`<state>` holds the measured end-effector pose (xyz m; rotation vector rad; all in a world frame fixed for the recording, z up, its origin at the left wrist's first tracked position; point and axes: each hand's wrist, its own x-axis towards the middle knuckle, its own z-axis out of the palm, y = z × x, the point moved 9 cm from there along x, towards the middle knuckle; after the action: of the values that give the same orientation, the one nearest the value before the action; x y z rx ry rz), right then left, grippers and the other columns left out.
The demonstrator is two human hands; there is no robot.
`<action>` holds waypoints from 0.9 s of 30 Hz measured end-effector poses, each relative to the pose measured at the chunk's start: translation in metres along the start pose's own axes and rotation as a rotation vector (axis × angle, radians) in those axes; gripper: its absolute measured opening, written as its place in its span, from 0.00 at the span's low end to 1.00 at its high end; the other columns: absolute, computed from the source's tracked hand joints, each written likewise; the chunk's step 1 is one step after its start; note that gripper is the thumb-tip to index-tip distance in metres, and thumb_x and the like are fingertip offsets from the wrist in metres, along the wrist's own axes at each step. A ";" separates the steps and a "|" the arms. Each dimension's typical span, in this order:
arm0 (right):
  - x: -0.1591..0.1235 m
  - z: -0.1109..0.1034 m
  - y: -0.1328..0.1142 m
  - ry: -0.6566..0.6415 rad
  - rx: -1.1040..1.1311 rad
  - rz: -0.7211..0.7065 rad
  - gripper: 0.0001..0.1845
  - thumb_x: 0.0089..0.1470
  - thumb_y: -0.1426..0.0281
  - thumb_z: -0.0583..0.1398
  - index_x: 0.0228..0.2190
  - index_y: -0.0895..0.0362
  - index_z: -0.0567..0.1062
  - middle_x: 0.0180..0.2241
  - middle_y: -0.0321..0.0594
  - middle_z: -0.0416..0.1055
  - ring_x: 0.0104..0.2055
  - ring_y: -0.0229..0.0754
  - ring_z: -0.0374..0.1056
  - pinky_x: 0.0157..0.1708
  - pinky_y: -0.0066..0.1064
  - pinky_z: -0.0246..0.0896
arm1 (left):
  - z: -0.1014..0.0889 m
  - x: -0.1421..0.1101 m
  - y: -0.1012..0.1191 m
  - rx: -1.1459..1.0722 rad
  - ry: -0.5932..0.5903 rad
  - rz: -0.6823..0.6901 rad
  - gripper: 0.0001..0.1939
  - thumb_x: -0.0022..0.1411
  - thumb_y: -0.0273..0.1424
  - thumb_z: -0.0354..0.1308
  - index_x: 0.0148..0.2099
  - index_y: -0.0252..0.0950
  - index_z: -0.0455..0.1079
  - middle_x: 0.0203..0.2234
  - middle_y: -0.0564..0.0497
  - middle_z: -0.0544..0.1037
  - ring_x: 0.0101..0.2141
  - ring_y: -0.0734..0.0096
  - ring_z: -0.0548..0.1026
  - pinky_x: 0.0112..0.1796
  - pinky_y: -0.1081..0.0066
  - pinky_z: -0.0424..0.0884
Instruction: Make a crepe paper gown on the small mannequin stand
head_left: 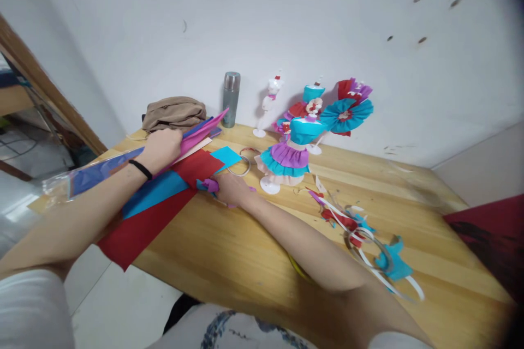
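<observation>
Wears a white, blue-printed shirt [245, 332] at six o'clock. At nine, clenches left hand [164, 147] around a flat magenta paper sheet [200, 133]; towards eight, curls right hand [233, 191] around crumpled purple-and-blue paper [210, 185]. With a hard tug, could drag the long red paper sheet [143, 229], overhanging the pale wooden table [213, 245] at eight, floorward.
</observation>
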<state>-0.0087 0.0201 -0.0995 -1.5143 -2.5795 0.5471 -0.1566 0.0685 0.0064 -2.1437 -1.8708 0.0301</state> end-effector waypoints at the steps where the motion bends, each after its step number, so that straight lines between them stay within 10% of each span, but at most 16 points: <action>1: 0.005 0.000 0.000 -0.008 0.002 -0.001 0.25 0.53 0.73 0.59 0.54 0.50 0.73 0.46 0.43 0.78 0.47 0.48 0.74 0.40 0.31 0.65 | 0.006 -0.004 0.009 0.003 -0.038 0.035 0.20 0.63 0.23 0.43 0.46 0.24 0.74 0.38 0.28 0.79 0.41 0.44 0.79 0.39 0.59 0.72; 13: 0.026 -0.008 0.029 -0.001 0.165 0.114 0.14 0.52 0.70 0.62 0.42 0.55 0.79 0.37 0.46 0.80 0.41 0.50 0.76 0.40 0.34 0.67 | 0.058 -0.039 0.074 -0.131 -0.217 0.255 0.13 0.65 0.34 0.52 0.42 0.31 0.75 0.38 0.36 0.80 0.41 0.53 0.79 0.40 0.65 0.71; 24: -0.003 -0.016 0.051 0.238 1.166 0.264 0.15 0.56 0.61 0.61 0.41 0.57 0.75 0.34 0.41 0.79 0.39 0.42 0.76 0.41 0.33 0.71 | 0.048 -0.032 0.079 -0.333 -0.200 0.207 0.16 0.66 0.37 0.52 0.42 0.31 0.75 0.39 0.38 0.80 0.43 0.53 0.78 0.43 0.64 0.71; 27: -0.008 -0.010 0.045 0.175 1.412 0.281 0.10 0.59 0.64 0.57 0.37 0.58 0.73 0.29 0.41 0.78 0.36 0.42 0.77 0.40 0.34 0.72 | 0.040 -0.033 0.084 -0.791 -0.257 0.107 0.19 0.68 0.40 0.48 0.47 0.32 0.73 0.38 0.42 0.80 0.39 0.61 0.78 0.38 0.67 0.72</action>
<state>0.0351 0.0356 -0.1057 -1.1687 -1.1371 1.6375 -0.0886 0.0357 -0.0577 -2.8588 -2.1452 -0.5185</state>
